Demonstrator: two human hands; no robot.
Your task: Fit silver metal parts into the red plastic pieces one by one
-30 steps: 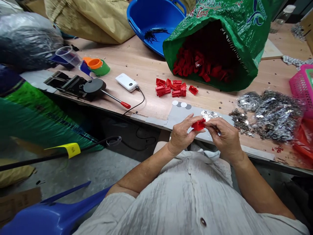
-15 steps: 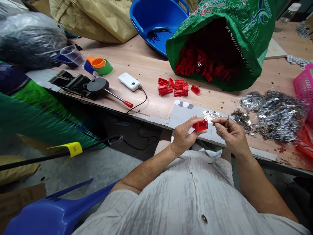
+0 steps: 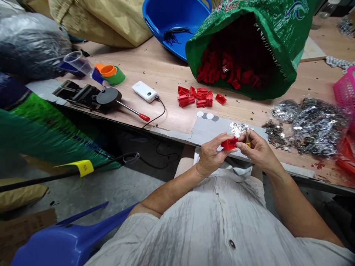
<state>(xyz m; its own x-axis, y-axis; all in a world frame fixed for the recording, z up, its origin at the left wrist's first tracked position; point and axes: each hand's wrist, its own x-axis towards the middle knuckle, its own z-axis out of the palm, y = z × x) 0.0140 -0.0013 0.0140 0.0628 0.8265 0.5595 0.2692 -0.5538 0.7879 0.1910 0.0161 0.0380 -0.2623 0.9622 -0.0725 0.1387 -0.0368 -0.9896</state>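
Well beyond both hands, the green sack (image 3: 298,42) lies with its mouth facing the person, and many small red plastic parts (image 3: 212,72) fill its lower side. Farther off, to the left of the sack, the blue basin (image 3: 177,18) holds a bundle of thin black strips (image 3: 173,36). Right of the right hand (image 3: 256,146), a clear plastic bag (image 3: 318,125) bulges with shiny metal pieces; the pink basket (image 3: 345,88) stands past it, its contents out of view. Between the hands and the sack, a loose cluster of red parts (image 3: 195,96) sits on the bench (image 3: 172,122). The left hand (image 3: 212,153) grips a red housing (image 3: 227,145) between thumb and fingers, held up just above the bench's near edge. The right hand clasps a yellow-handled tool (image 3: 247,143), tip upward, while its thumb and forefinger meet the housing's right end; whether they also pinch a tiny piece, I cannot tell. Both forearms angle inward from the person's sides, bringing the hands close together.
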